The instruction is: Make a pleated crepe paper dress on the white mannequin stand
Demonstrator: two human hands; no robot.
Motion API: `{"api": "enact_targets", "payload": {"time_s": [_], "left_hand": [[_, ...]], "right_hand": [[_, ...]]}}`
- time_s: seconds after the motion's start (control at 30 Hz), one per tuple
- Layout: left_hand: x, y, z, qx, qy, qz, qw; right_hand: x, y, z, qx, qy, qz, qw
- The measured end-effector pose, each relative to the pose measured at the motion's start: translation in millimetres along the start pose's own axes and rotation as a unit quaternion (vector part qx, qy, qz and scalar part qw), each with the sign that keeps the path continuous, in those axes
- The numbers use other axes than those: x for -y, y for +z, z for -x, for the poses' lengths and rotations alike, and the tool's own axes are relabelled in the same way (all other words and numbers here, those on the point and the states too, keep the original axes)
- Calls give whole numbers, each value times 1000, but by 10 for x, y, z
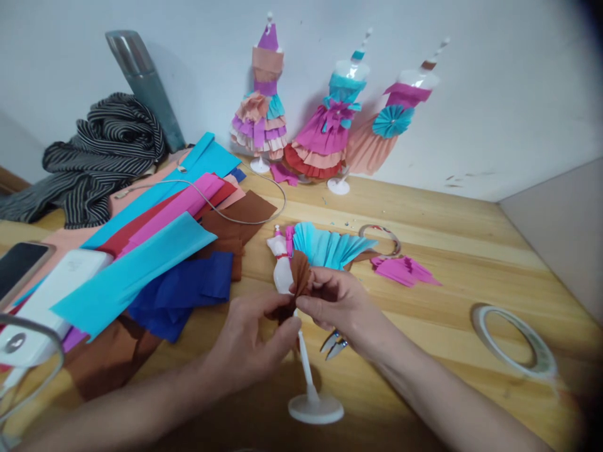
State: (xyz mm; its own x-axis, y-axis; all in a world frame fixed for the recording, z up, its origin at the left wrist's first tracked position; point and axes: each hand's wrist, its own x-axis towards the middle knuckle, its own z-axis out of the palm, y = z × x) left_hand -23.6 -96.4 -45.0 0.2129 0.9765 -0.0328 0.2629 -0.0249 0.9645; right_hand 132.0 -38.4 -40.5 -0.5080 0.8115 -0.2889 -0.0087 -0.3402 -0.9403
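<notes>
A small white mannequin [281, 263] on a thin stand with a round base [315, 408] stands tilted in the middle of the wooden table. A pleated piece of brown crepe paper [300, 274] lies against its waist. My left hand [247, 342] pinches the lower part of this brown paper. My right hand [336, 301] pinches it from the right, fingers closed. Small scissors [333, 344] peek out under my right hand. A pleated turquoise paper fan [330, 246] lies just behind the mannequin.
Three dressed paper-gown mannequins [325, 125] stand by the wall. Crepe paper sheets [160, 257] cover the left side, with a power bank [42, 301], phone [19, 263], striped cloth [94, 157] and flask [144, 81]. Tape rolls [513, 342] lie right, pink pleats [405, 270] nearby.
</notes>
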Motion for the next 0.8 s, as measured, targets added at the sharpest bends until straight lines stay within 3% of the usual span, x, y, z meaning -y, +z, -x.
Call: {"api": "enact_targets", "payload": {"time_s": [0.1, 0.23, 0.3, 0.4, 0.57, 0.8], "left_hand": [[14, -19, -34, 54, -79, 166, 982], [110, -9, -93, 101, -191, 334, 918], [144, 2, -104, 134, -206, 382, 891], [156, 14, -101, 152, -204, 412, 875], [152, 29, -87, 130, -196, 422, 875], [51, 16, -97, 98, -155, 328, 927]], "right_hand": [[41, -18, 5, 9, -22, 13, 1000], [41, -68, 27, 81, -11, -17, 997], [27, -92, 37, 113, -2, -42, 993], [11, -113, 42, 132, 7, -70, 989], [3, -97, 26, 127, 1, -84, 988], [5, -66, 1, 90, -20, -54, 994]]}}
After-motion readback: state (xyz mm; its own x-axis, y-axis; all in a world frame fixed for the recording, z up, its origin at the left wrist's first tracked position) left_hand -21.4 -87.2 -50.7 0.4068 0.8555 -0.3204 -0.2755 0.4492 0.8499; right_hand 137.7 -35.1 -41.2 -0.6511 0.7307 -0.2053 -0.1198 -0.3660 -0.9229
